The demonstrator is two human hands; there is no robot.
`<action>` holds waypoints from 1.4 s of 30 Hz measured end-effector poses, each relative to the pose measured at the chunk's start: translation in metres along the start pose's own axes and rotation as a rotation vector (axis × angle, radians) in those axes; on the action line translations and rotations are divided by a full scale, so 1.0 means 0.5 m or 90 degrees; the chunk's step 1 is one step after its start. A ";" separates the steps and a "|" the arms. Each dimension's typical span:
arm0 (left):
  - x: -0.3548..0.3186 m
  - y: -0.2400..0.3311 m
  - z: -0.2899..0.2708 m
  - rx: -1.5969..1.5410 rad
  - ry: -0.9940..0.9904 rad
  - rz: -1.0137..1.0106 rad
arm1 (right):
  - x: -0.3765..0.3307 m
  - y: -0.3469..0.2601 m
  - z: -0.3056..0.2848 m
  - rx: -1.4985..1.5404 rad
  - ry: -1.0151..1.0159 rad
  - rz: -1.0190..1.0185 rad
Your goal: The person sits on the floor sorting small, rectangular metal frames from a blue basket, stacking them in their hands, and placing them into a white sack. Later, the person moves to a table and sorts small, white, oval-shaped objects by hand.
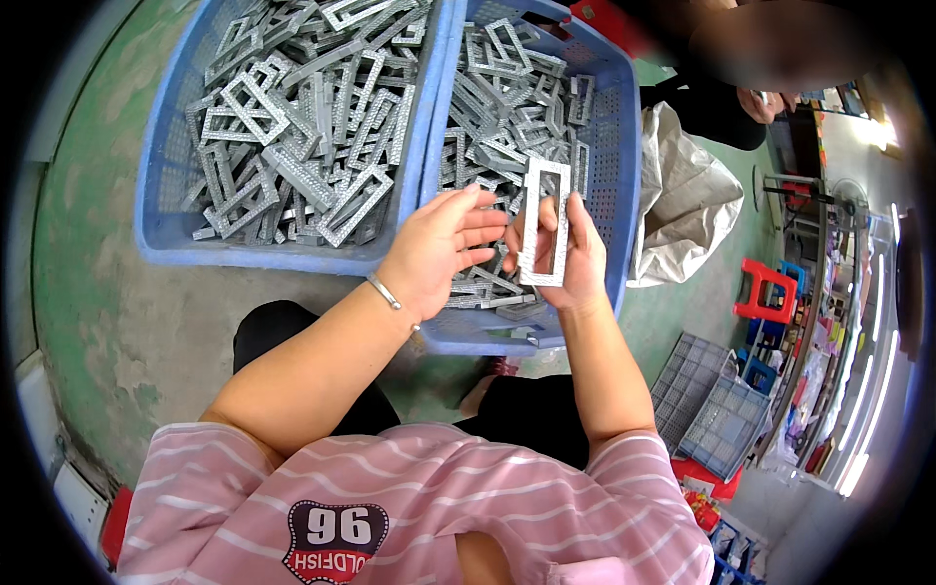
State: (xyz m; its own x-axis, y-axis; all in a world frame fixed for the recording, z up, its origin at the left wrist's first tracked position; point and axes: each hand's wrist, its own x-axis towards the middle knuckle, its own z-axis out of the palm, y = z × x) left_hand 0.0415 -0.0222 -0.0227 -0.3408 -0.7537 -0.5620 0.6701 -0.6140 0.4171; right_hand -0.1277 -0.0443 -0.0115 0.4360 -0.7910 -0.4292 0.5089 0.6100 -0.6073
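Note:
My right hand (583, 265) grips a silvery rectangular metal frame (529, 234) with a long open slot, held upright above the right-hand basket. One of its fingers shows through the slot. Beside it, my left hand (427, 246) is open, its fingers stretched toward the frame and nothing visible in them. Below both hands is a blue plastic basket (478, 345) with many similar loose metal frames (487, 107) in it. A second blue basket (263, 255) stands against its left side, heaped with more metal frames (322, 107).
A whitish sack (682, 195) lies right of the baskets. Farther right are a red stool (765, 291), grey wire crates (721, 419) and a cluttered shelf. Another person's hand (760, 102) shows at the upper right. My knees are just below the baskets.

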 end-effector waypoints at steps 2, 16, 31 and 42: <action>-0.007 0.006 0.010 0.011 -0.060 -0.002 | -0.001 -0.004 -0.004 -0.095 0.053 0.024; -0.021 0.020 0.002 -0.264 -0.193 0.046 | 0.079 -0.031 -0.016 -0.848 0.395 -0.124; -0.030 0.021 -0.006 -0.372 -0.174 0.051 | 0.163 0.148 -0.239 -0.882 0.342 -0.117; -0.013 0.002 -0.002 -0.076 -0.022 0.121 | -0.030 -0.013 -0.006 -0.792 0.178 -0.246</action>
State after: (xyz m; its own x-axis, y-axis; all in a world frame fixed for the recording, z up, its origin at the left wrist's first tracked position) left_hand 0.0451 -0.0178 -0.0190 -0.2222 -0.8621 -0.4554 0.7973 -0.4295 0.4240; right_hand -0.1400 -0.0366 -0.0031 0.1761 -0.9767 -0.1229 -0.5123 0.0157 -0.8587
